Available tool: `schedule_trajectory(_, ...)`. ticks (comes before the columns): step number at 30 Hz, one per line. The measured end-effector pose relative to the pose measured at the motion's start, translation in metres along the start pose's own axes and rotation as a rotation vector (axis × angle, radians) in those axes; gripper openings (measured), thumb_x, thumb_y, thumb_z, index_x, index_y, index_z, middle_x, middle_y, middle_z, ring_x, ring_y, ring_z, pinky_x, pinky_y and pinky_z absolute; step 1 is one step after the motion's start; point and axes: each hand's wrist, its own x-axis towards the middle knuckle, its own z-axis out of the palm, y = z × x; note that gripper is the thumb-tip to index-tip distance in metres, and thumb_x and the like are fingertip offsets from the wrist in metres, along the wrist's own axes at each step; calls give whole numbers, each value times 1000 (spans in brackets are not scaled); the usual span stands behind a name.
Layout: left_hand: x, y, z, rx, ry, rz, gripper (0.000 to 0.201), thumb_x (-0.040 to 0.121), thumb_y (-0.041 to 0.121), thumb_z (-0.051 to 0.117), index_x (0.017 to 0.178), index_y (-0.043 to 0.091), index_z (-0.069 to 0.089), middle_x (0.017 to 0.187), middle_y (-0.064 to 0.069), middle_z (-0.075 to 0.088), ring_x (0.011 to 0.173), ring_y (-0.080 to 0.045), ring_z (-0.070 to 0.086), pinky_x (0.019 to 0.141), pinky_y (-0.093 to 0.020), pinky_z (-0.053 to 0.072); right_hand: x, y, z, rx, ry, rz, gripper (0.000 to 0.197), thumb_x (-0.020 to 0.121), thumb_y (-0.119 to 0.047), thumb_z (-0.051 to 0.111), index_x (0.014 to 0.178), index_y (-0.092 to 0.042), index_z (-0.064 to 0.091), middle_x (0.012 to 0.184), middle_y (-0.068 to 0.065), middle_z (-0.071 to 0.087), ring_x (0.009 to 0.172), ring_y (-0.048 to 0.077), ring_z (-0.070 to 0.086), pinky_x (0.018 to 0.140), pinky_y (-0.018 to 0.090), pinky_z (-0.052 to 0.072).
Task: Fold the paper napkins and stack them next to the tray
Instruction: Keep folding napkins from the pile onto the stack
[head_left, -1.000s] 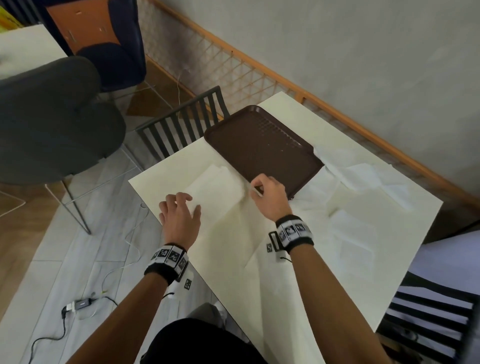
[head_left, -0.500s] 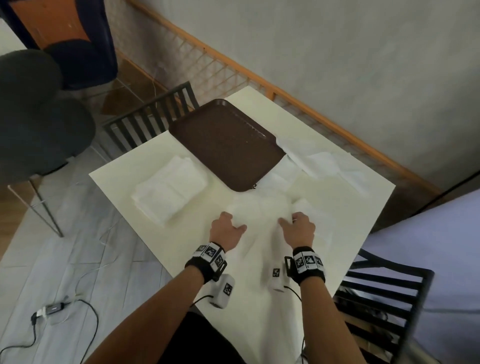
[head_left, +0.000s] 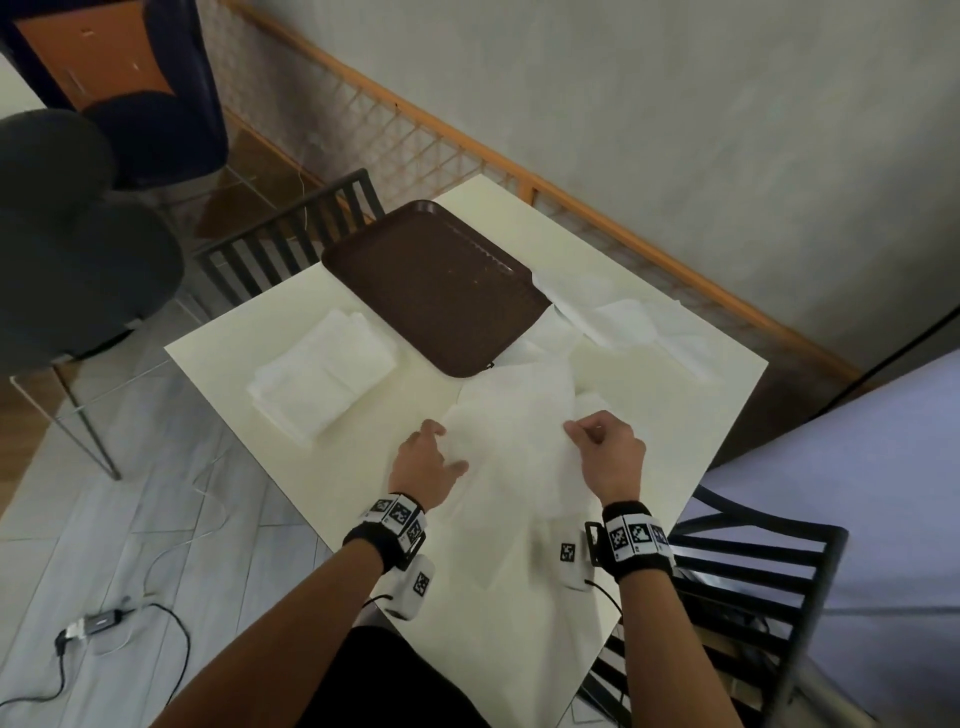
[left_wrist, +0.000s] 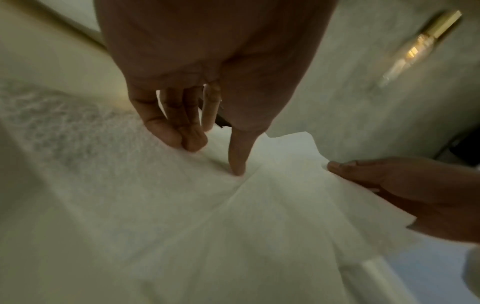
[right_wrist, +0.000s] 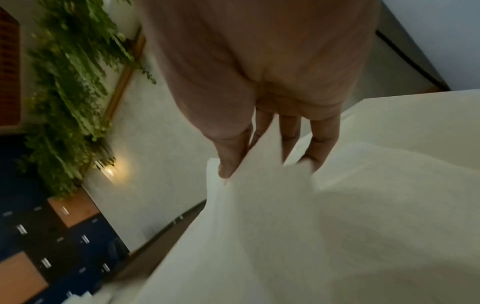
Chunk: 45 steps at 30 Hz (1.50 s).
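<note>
An unfolded white napkin (head_left: 514, 431) lies on the table in front of me. My left hand (head_left: 447, 447) presses its left part flat with thumb and fingertips (left_wrist: 237, 162). My right hand (head_left: 576, 431) pinches the napkin's right edge and lifts it off the table; the right wrist view shows the napkin (right_wrist: 285, 226) raised between thumb and fingers (right_wrist: 227, 166). A stack of folded napkins (head_left: 322, 374) sits left of the brown tray (head_left: 436, 280). More loose unfolded napkins (head_left: 623, 317) lie to the tray's right.
The cream table (head_left: 675, 415) stands against a railing and a grey wall. Black slatted chairs stand at the far left corner (head_left: 291, 244) and at the near right (head_left: 727, 597). A cable and charger (head_left: 98, 621) lie on the floor at left.
Both hands left the folded stack beside the tray and moved right to the unfolded napkin. The right hand has since pinched its right edge and raised it; the left presses it down.
</note>
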Motion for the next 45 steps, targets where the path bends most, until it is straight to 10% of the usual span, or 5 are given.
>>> schedule_trajectory(6,-3,5,0,528,67,-63,82,78,72,79,133,15,55,141,-13,33,128,-34,36,102,-45,44,-26,18,29,-226,61,-50,29,100,-33,78,118,-17,63,121,10,62,108,35,59,93,48,52)
schedule_trajectory(12,9,3,-19,56,-54,69,31,93,27,81,81,22,53,102,-4,60,104,-29,63,76,-30,45,-58,8,61,-197,37,-169,27,101,-39,73,120,-22,64,122,3,59,109,29,58,94,45,49)
schedule_trajectory(21,-4,3,-95,-690,-80,6,31,89,25,88,116,21,74,114,-10,76,91,-18,74,76,-30,62,-82,-34,77,504,-211,188,36,102,-55,71,130,-43,53,107,6,76,100,23,74,92,35,60)
schedule_trajectory(25,-6,-8,-115,-766,-4,57,38,93,23,84,127,29,68,124,2,68,105,-19,69,84,-33,62,-81,-56,85,847,-331,188,50,102,-16,77,138,-41,54,99,16,74,95,23,72,95,41,62)
schedule_trajectory(45,8,-61,-124,-884,-147,119,63,89,8,86,138,39,62,138,13,64,125,-10,64,99,-33,60,-96,-119,177,831,-464,341,36,115,-42,53,122,-15,75,123,14,80,107,27,78,85,37,62)
